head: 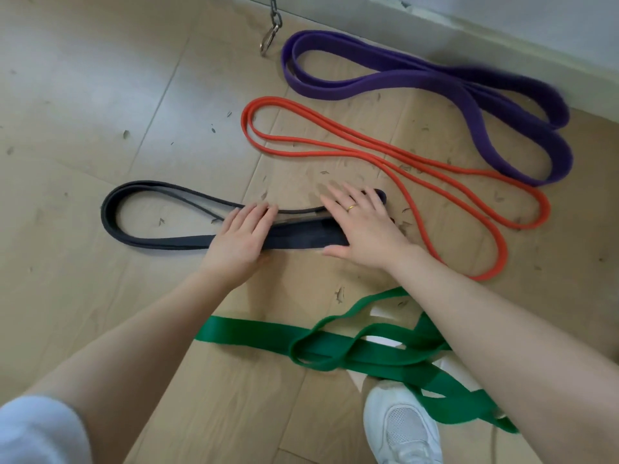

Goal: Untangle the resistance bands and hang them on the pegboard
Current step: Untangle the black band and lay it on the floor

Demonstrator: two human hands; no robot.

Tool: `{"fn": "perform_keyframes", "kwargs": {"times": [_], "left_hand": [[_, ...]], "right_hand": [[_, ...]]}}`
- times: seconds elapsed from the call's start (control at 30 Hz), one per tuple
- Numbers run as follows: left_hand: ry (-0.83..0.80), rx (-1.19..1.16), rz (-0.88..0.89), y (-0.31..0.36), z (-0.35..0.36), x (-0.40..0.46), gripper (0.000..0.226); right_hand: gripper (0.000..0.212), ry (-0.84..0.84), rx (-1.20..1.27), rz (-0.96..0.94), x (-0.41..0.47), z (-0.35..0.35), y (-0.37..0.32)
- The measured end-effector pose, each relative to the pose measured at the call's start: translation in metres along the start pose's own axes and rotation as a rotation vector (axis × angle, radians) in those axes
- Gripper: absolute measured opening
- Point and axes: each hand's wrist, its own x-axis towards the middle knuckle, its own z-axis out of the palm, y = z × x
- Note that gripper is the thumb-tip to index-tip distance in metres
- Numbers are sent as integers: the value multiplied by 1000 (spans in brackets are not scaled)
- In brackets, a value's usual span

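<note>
Four flat rubbery bands on pale wood-look floor. At nine o'clock, black band (160,216), doubled into a long loop, pressed under flat left hand (243,234) and flat, spread right hand (361,226) (ring on one finger). Toward one o'clock, thin orange band (378,155) and wide purple band (435,85), both neatly looped. At five o'clock, twisted green band (351,349), partly hidden by right forearm and white shoe (402,426).
</note>
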Motion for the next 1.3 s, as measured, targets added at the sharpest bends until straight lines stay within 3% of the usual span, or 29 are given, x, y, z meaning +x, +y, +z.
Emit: {"fn": "perform_keyframes", "kwargs": {"times": [0.07, 0.2, 0.4, 0.57, 0.67, 0.77, 0.83, 1.0, 1.1, 1.2, 1.3], "left_hand": [[33, 53, -82, -7, -1, 1, 70], [-51, 174, -166, -27, -8, 3, 76], [24, 309, 9, -54, -5, -8, 65], [106, 192, -60, -60, 1, -27, 51], [136, 168, -64, -58, 6, -34, 48], [163, 148, -109, -58, 7, -35, 47], [123, 121, -141, -58, 6, -33, 43], [58, 3, -251, -53, 1, -29, 39], [91, 44, -238, -51, -1, -32, 50], [113, 96, -249, -58, -6, -27, 62], [-1, 148, -191, -67, -13, -15, 73]], "right_hand": [[84, -56, -163, -73, 12, 3, -11], [55, -18, -223, -47, 21, 7, -22], [49, -36, -156, 46, 13, 13, -9], [48, 291, -104, 170, -4, 18, -10], [35, 280, -6, 301, -19, 22, -20], [37, 55, -44, 326, -34, 27, -19], [38, -4, -73, 266, -40, 31, -16], [49, 122, -124, 209, -36, 21, -7], [42, 25, -188, 282, -36, 20, -10], [65, 86, -223, 195, -26, 19, -18], [88, 48, -231, 69, 2, 13, -31]]}}
